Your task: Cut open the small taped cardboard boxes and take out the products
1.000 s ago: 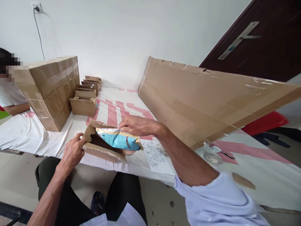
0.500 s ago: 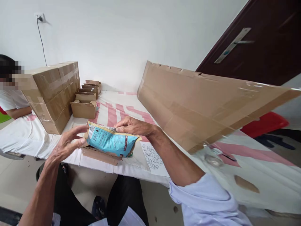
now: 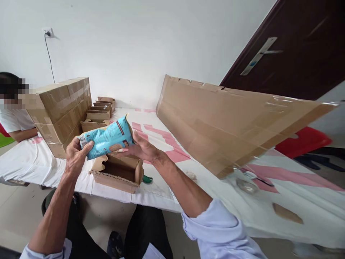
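A blue packet point(image 3: 109, 138) with a barcode at one end is held in the air, tilted, its right end higher than its left, above and behind an open cardboard box point(image 3: 114, 181). The left hand point(image 3: 76, 153) grasps the barcode end, thumb pressed on the printed face and the other fingers behind. The right hand point(image 3: 147, 148) is at the opposite end with its fingers extended and loose, not clasped on the packet; whether they touch it is hard to tell.

The box stands near the front edge of a counter point(image 3: 161, 196) covered in white cloth with pink markings, its inside facing up. A green object point(image 3: 147, 179) lies just beside its right end. Beyond the packet, small open boxes point(image 3: 97, 116) line up next to stacked taped cartons point(image 3: 59, 113), and a person in a white sleeve point(image 3: 13, 120) sits past the stack. To the right, a large cardboard panel point(image 3: 215, 122) leans at a slant; a brown scrap point(image 3: 288, 213) lies nearer.
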`<state>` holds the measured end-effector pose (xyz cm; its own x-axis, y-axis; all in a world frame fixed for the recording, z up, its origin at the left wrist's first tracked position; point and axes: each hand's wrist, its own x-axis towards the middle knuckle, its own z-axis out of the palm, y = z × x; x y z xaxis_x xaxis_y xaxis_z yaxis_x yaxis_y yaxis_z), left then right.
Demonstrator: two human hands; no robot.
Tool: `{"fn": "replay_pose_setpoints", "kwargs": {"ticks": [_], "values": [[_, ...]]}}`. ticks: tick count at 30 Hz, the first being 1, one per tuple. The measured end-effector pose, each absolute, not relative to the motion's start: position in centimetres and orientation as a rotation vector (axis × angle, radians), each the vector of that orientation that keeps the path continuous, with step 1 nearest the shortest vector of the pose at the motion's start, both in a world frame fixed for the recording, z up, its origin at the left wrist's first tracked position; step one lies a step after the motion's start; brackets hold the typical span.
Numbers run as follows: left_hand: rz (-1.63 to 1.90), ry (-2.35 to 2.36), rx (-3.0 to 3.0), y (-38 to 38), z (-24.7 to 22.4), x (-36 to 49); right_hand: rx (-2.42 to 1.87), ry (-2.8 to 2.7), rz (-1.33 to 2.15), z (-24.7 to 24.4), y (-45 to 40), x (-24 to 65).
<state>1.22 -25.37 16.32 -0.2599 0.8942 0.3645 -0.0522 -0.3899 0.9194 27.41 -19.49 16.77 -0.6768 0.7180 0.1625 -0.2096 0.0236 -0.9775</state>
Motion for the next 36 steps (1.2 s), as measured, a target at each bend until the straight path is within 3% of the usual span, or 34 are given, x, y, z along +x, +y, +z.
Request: {"fn": "replay_pose_setpoints", "kwargs": {"ticks": [8,13,21,29,36], "values": [[1.733,1.106,1.507,-22.9,18.7,0.7,-0.656,-1.358,1.306,16.1,-17.3,24.5],[1.458,1.000,1.462,-21.5,18.1,-0.5,-0.633,-1.240,1.415,14.9,-14.4,23.3],[1.373,1.094,1.268,-17.8,13.2,-2.2,-0.774,-1.339,1.700,11.1,-10.7,23.6],[1.310,1.141,1.118,-16.7,9.3,-2.8,-0.906,-1.386,1.752,8.7,-9.9,23.6],[1.301,1.183,1.074,-16.2,9.1,-3.0,-0.907,-1.423,1.640,8.8,-10.4,22.6]]}}
